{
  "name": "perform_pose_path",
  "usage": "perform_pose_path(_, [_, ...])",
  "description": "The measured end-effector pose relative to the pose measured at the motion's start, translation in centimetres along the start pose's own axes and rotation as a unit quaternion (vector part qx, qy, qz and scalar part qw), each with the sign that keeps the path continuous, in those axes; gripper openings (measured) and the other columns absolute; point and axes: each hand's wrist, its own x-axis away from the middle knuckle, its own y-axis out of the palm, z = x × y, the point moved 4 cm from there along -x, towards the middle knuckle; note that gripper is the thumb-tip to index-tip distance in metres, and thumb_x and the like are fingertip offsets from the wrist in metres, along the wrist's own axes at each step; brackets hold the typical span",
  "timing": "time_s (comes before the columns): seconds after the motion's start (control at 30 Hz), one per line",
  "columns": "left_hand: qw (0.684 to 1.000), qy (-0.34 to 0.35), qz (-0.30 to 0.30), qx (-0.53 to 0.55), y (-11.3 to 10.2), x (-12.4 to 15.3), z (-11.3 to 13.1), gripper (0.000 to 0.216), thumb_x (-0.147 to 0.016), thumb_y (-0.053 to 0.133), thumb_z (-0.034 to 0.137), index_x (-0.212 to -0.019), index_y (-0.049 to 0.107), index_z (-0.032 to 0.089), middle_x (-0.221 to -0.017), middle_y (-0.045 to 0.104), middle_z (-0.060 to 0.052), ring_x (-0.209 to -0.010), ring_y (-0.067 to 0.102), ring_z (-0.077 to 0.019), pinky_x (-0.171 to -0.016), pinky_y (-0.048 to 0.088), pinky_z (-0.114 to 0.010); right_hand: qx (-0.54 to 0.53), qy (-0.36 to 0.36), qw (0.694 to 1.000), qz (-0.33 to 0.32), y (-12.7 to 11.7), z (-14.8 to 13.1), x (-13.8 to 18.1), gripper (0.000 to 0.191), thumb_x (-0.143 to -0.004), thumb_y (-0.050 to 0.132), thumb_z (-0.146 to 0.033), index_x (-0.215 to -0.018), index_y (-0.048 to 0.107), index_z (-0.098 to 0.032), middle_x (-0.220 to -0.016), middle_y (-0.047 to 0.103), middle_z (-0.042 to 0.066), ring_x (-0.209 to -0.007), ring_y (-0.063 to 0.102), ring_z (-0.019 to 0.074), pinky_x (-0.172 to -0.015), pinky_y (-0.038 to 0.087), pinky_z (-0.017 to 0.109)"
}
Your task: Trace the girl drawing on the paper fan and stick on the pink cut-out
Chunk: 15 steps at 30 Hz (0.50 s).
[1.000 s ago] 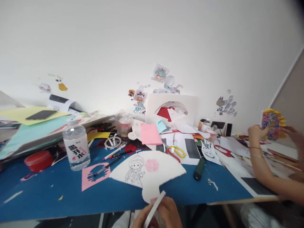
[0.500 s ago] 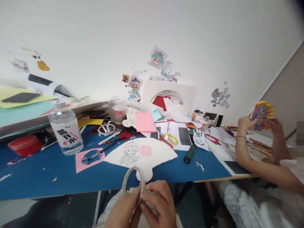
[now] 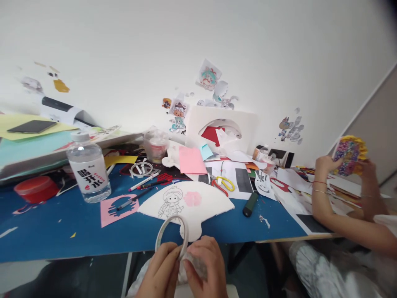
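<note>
Just in front of the table edge, my left hand [image 3: 163, 265] grips a narrow white roll of tape [image 3: 159, 235], which stands upright above the fingers. My right hand [image 3: 207, 265] is closed in from the other side, with bent fingertips against the roll's right rim; a loose tape end cannot be made out. Behind the roll lies a white fan-shaped card [image 3: 214, 203] with a short handle. It bears a line drawing of a figure in a hat and a pink flower-like patch.
A water bottle [image 3: 88, 169], a pink cut-out sheet [image 3: 107, 213], pens [image 3: 144, 182], scissors [image 3: 228, 184] and a dark green tube [image 3: 250, 204] lie around the card. Paper piles line the wall. At right, another person's hands hold a yellow-edged decorated piece [image 3: 347, 155].
The view has shifted slightly, so the table appears a little further right. My hands and the roll have moved slightly, and my right thumb has dropped lower, away from the index finger.
</note>
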Motion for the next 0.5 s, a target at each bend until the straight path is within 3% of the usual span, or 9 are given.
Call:
perform_pose_path(0.13, [0.999, -0.006, -0.032, -0.028, -0.6, -0.4, -0.2, 0.03, -0.089, 0.043, 0.024, -0.116, 0.056, 0.026, -0.1, 0.063, -0.008, -0.09, 0.064, -0.0159, -0.077, 0.054, -0.018, 0.038, -0.008, 0.999, -0.026, 0.9, 0.0, -0.2, 0.01, -0.09, 0.048, -0.018, -0.086, 0.057, -0.018, -0.08, 0.061, 0.005, -0.074, 0.056, 0.0152, -0.067, 0.05, 0.03])
perform_pose_path(0.33, [0.998, 0.008, -0.014, -0.067, -1.4, -0.4, -0.8, 0.026, -0.088, 0.044, 0.023, -0.11, 0.058, 0.025, -0.1, 0.062, -0.008, -0.091, 0.064, -0.016, -0.08, 0.053, -0.019, 0.1, -0.027, 0.993, -0.048, 1.3, 0.2, -0.6, 0.012, -0.091, 0.049, -0.023, -0.094, 0.061, -0.02, -0.084, 0.064, 0.005, -0.08, 0.059, 0.0169, -0.076, 0.05, 0.034])
perform_pose_path(0.5, [0.994, 0.034, 0.019, -0.101, -1.5, -0.5, -0.4, 0.025, -0.088, 0.043, 0.023, -0.107, 0.059, 0.024, -0.095, 0.064, -0.008, -0.085, 0.065, -0.0168, -0.073, 0.055, -0.02, 0.102, -0.05, 0.993, -0.044, 1.4, -0.3, -1.1, 0.02, -0.093, 0.045, -0.022, -0.078, 0.059, -0.021, -0.078, 0.064, 0.003, -0.075, 0.059, 0.0145, -0.078, 0.048, 0.033])
